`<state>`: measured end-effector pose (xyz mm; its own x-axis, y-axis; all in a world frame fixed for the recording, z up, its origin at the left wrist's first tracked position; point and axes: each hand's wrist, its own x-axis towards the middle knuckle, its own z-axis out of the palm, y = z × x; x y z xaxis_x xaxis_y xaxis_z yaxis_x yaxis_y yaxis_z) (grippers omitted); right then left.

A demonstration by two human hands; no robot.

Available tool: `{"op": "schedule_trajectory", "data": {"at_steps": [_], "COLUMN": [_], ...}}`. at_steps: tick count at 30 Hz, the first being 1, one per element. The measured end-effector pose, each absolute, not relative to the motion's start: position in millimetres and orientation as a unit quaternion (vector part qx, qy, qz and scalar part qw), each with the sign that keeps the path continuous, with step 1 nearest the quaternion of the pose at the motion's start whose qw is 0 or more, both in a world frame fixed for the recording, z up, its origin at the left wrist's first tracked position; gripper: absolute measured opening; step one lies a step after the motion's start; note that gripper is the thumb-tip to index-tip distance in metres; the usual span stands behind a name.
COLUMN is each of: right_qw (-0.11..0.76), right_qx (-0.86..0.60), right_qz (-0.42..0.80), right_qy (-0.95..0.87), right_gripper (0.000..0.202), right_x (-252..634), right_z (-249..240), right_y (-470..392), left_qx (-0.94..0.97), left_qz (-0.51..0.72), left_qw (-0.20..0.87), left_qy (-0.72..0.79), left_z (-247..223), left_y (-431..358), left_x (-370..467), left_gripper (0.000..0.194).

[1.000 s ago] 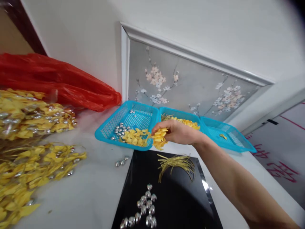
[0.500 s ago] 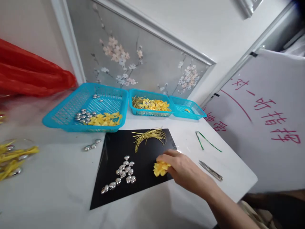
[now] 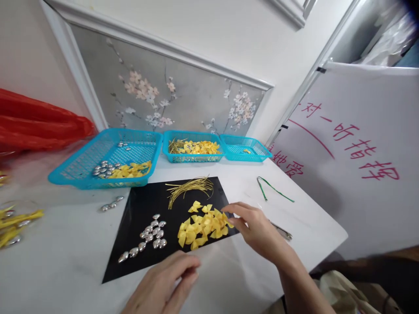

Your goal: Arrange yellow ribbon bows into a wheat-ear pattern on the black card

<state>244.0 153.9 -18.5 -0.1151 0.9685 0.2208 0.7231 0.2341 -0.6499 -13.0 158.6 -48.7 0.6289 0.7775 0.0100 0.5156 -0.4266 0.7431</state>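
Note:
Yellow folded petals point(image 3: 204, 224) lie in a spread pile on the black mat point(image 3: 119, 244). At the pile's right edge is my right hand point(image 3: 253, 226), thumb and index finger apart, the fingertips beside the outermost petal. My left hand point(image 3: 168, 279) hangs over the mat's front edge, its thumb and forefinger parted and nothing visible between them. Silver beads point(image 3: 152, 233) form a cluster on the mat's left part. Behind the petals lies a bundle of gold wires point(image 3: 191, 187).
Three blue baskets point(image 3: 157, 148) stand along the wall, holding beads, petals and wires. Right of the mat lie green strips point(image 3: 275, 189) and metal tweezers point(image 3: 283, 231), partly behind my right hand. More beads point(image 3: 112, 204) and yellow decorations point(image 3: 19, 224) lie left.
The petals that were bunched in my right hand now lie spread on the mat, and its fingers have opened. My left hand has come into view from below. The camera view has shifted.

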Motion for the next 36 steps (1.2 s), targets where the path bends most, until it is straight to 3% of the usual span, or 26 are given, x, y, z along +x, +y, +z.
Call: {"op": "schedule_trajectory", "data": {"at_steps": [6,15,28,32,36], "right_qw": [0.324,0.210,0.256,0.287,0.312], "right_qx": [-0.570,-0.544,-0.474,-0.449,-0.465], "right_qz": [0.185,0.077,0.153,0.168,0.151], "right_qy": [-0.732,-0.809,-0.828,-0.829,-0.815], "right_gripper": [0.031,0.050,0.050,0.052,0.045], "right_x": [259.5,237.2,239.0,248.4,267.5], "right_z": [-41.3,-73.2,-98.4,-92.9,-49.8], "right_y": [137.1,135.1,114.0,107.0,118.6], "left_qx": [0.806,0.772,0.850,0.830,0.801], "left_qz": [0.269,0.248,0.181,0.208,0.254], "left_qw": [0.190,0.081,0.069,0.049,0.016], "left_qy": [0.491,0.580,0.491,0.514,0.542], "left_z": [-58.3,-67.9,-47.8,-50.8,-55.9], "left_y": [171.5,172.2,175.3,155.7,140.0], "left_x": [-10.1,39.1,52.9,43.6,35.8], "left_gripper": [0.032,0.046,0.020,0.034,0.041]}}
